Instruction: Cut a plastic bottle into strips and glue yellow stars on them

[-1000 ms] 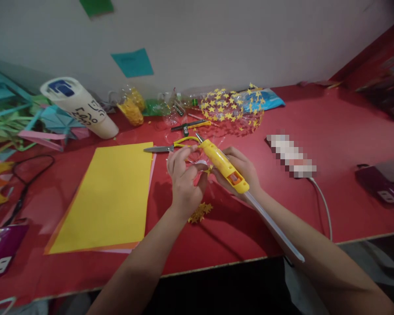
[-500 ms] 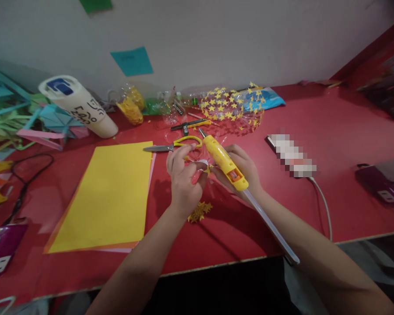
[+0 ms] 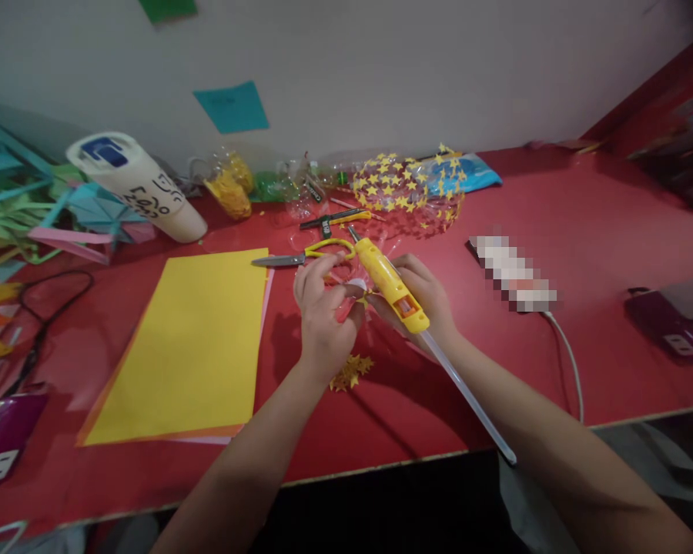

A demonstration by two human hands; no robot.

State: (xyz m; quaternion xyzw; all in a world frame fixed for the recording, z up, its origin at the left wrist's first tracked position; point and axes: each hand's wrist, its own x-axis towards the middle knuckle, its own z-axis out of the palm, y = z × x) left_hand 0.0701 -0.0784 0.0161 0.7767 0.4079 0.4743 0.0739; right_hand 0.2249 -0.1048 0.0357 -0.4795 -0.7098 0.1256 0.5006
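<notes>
Left hand (image 3: 328, 327): thumb and forefinger pinched on a small yellow star (image 3: 366, 297), held above the bench (image 3: 554, 192), back from its front edge. Right hand (image 3: 430, 300): gripping a yellow glue gun (image 3: 390, 281), fingertips also up at that star; can't tell if they press on it. Gun is tilted, nozzle toward the back edge, clear glue stick (image 3: 467, 396) out of its tail, end over the front edge. Some clear plastic around the fingers, mostly hidden, shape unclear.

Star pile (image 3: 352, 372) on the bench between the forearms, nearer the front edge. Scissors (image 3: 282, 261) beyond the left hand, blades pointing left, tip by the far right corner of the yellow paper (image 3: 190, 346). Along the back edge: white tumbler (image 3: 144, 188) toward the left, star-dotted clear plastic (image 3: 390, 185) mid-right, blue packet (image 3: 473, 173) just beside it. Phone (image 3: 508, 273), blurred out, right of the right hand, cable running to the front edge.
</notes>
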